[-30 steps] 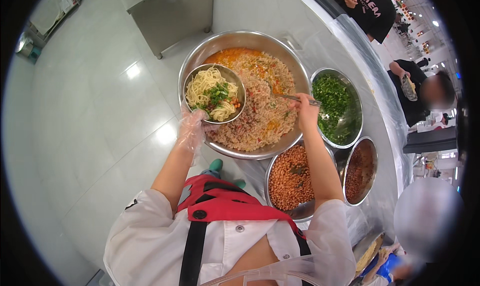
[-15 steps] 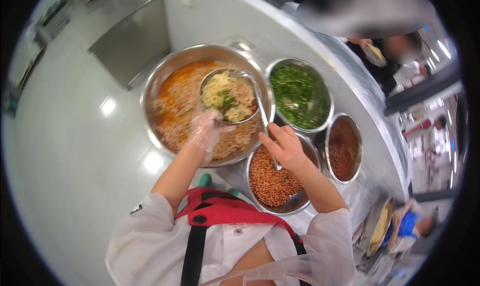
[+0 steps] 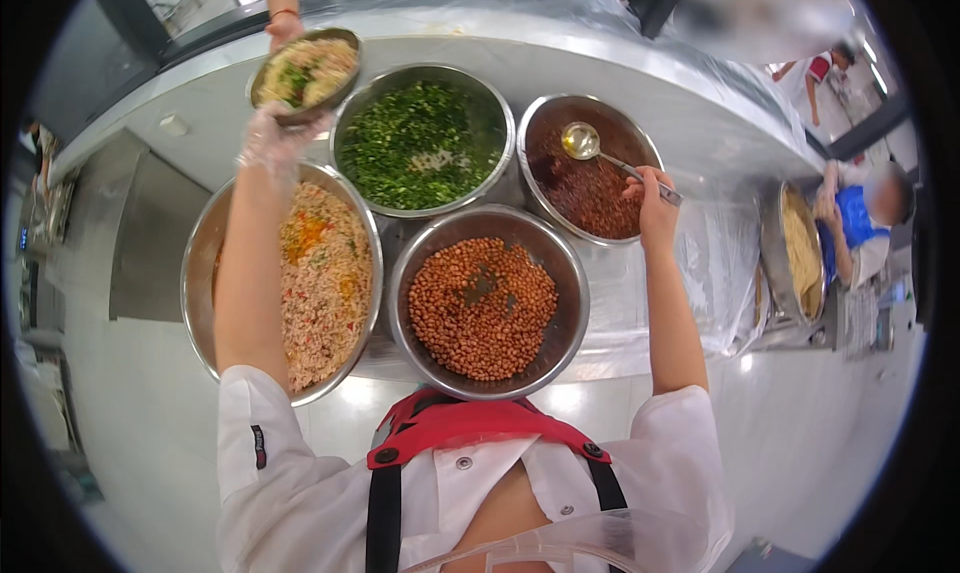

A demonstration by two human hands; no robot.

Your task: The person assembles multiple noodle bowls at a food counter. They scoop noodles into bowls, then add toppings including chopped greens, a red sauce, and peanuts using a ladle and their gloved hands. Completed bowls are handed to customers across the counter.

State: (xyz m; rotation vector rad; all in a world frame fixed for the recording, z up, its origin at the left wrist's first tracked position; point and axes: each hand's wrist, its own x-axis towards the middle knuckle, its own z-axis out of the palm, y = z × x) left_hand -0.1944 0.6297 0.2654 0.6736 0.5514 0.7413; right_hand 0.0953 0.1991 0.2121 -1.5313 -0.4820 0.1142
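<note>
A white shirt (image 3: 430, 493) sits beneath a red apron (image 3: 470, 430) (black straps (image 3: 384, 513)).

"Any writing in view?"
"One dark tag (image 3: 260, 447), on the left sleeve (image 3: 245, 398) of the white jacket (image 3: 330, 518), toward the lower left of the frame."
"What's it like?"
"A narrow upright strip, near black, running along the sleeve, with small pale marks on it and a trace of red near its lower end."
"Can you read them?"
"No. They look like lettering turned sideways, but they're too small to make out."
"And that blue glow (image 3: 22, 239) at the far left edge?"
"Too small and blurred to tell whether it carries any characters. Nothing in the frame is legible."
</note>
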